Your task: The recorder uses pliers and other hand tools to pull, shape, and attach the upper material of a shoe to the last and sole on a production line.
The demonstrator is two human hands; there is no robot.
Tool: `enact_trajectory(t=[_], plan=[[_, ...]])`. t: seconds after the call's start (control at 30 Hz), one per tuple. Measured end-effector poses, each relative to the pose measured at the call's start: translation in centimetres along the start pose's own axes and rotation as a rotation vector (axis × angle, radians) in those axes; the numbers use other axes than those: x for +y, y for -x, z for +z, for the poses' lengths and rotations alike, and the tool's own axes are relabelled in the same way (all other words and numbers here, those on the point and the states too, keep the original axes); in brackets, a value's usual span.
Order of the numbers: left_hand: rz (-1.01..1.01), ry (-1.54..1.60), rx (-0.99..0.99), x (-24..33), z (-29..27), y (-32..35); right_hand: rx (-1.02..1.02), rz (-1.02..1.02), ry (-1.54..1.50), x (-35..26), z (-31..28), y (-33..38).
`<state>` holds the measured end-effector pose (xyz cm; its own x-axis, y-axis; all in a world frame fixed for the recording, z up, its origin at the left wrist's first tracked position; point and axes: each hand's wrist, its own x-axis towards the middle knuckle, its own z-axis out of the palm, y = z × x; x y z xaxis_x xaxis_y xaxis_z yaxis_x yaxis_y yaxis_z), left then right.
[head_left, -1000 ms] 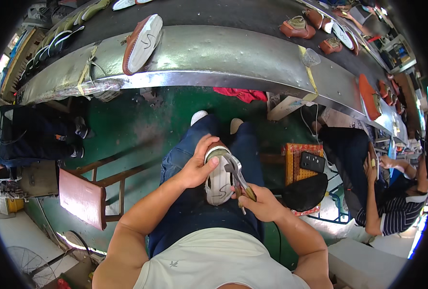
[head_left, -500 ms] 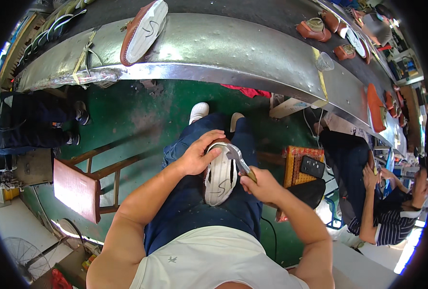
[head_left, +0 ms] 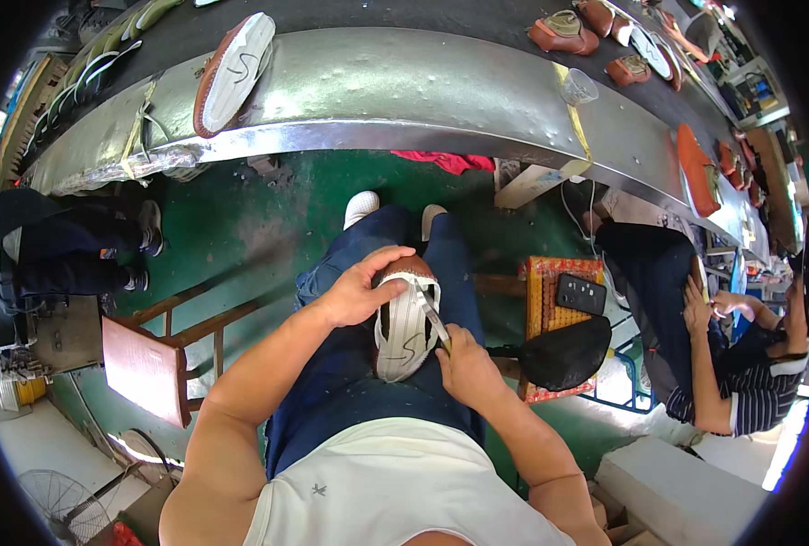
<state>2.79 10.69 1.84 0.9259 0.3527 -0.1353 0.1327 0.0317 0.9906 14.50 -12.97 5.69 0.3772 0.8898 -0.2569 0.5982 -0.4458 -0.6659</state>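
Note:
On my lap lies a brown shoe (head_left: 404, 338), its white sole facing up with a dark curved mark near the heel end. My left hand (head_left: 353, 295) is closed around the brown toe end, its thumb pressing on the sole. In my closed right hand (head_left: 470, 371) is a slim metal hand tool (head_left: 431, 316) with a yellowish handle. The tool's far end meets the sole near the toe, by its right rim; its exact kind is hard to make out.
A metal-edged workbench (head_left: 359, 77) runs across the front, bearing another upturned shoe (head_left: 234, 75) and a plastic cup (head_left: 579, 86). A wooden stool (head_left: 142, 369) stands left. Right are a phone (head_left: 581, 294), a black bag (head_left: 565, 353) and a seated person (head_left: 732, 364).
My right hand has moved down and left, swinging the tool more upright against the sole. My left hand stays on the toe. The whole view has shifted slightly.

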Motion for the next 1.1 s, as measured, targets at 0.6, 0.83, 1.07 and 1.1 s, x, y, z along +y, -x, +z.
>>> enact_trajectory(t=[0.6, 0.83, 1.07, 1.1], plan=[[-0.176, 0.359, 0.171, 0.5, 2.3, 0.0, -0.017, -0.07, 0.287, -1.7, -1.4, 1.2], [0.476, -0.243, 0.131, 7.6, 2.5, 5.1, -0.089, -0.11, -0.405, -0.7, -5.8, 5.5], [0.76, -0.62, 0.128, 6.4, 5.9, 9.7, 0.32, -0.269, -0.524, -3.7, -1.9, 2.7], [0.75, -0.614, 0.125, 6.1, 6.0, 10.1, 0.373, -0.395, -0.48, -3.6, -1.7, 2.7]])
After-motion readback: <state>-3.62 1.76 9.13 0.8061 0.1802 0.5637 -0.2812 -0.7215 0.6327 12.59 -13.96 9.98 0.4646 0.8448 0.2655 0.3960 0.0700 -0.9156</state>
